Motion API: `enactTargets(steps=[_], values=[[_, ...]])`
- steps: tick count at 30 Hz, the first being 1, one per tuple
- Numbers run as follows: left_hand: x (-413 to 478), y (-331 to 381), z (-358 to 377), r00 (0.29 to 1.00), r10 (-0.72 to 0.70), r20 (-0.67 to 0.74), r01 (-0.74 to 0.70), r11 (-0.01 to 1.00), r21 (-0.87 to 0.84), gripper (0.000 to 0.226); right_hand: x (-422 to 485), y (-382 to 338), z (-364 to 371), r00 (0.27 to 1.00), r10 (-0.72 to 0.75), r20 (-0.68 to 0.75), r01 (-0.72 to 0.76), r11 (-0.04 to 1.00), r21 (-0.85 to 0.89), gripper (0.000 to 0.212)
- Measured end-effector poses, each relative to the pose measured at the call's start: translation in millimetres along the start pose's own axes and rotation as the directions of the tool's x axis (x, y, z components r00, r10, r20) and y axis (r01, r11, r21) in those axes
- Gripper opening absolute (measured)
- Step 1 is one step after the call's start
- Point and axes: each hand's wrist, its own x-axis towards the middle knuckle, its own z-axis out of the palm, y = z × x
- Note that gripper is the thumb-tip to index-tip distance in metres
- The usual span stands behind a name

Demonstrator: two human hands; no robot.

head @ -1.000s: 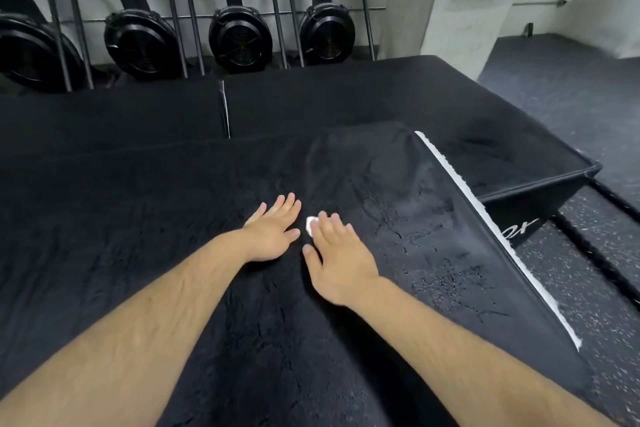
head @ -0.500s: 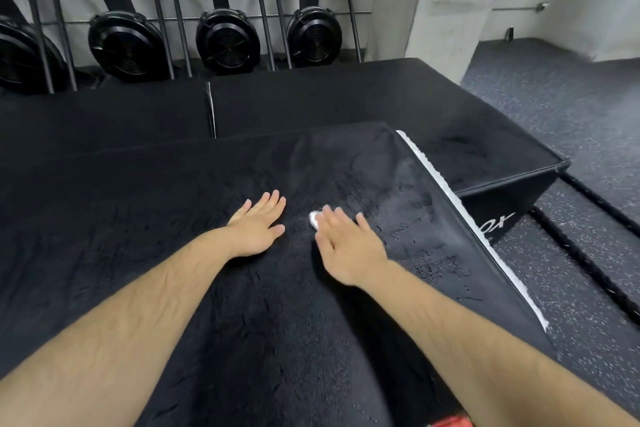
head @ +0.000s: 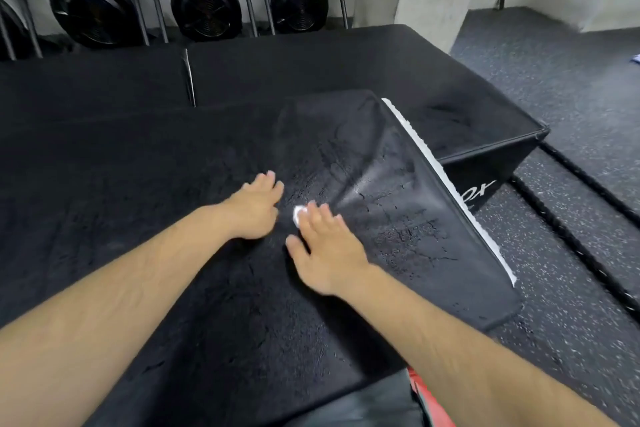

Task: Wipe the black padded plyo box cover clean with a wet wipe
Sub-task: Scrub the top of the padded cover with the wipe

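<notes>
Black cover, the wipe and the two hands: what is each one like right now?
black cover, spread out, surface cracked, creased and shiny near its right edge.
left hand, flat on the cover, fingers straight, holding nothing.
right hand, flat, straight fingers pressing down, slightly blurred.
wet wipe, bunched small, pinned under the right hand's fingers, one white bit showing.
white edge strip, uncovered along the cover's right edge.

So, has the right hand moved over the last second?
Yes, slightly. The right hand, pressing the wet wipe, first slid right toward the cover's white edge strip, then came back left, away from it.
</notes>
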Motion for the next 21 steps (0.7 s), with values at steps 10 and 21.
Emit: enactTargets(steps=[10, 21], values=[[-26.4, 23.0, 44.2, 0.984, 0.158, -0.076, -0.163, 0.985, -0.062, 0.058, -11.7, 13.5, -5.1, 0.999, 0.043, 0.022, -0.042, 0.998, -0.047, 0.064], [-26.2, 22.2, 51.4, 0.981, 0.161, -0.105, -0.166, 0.985, -0.038, 0.058, -62.2, 1.2, 10.7, 0.999, 0.013, -0.029, -0.013, 1.0, 0.009, 0.083]])
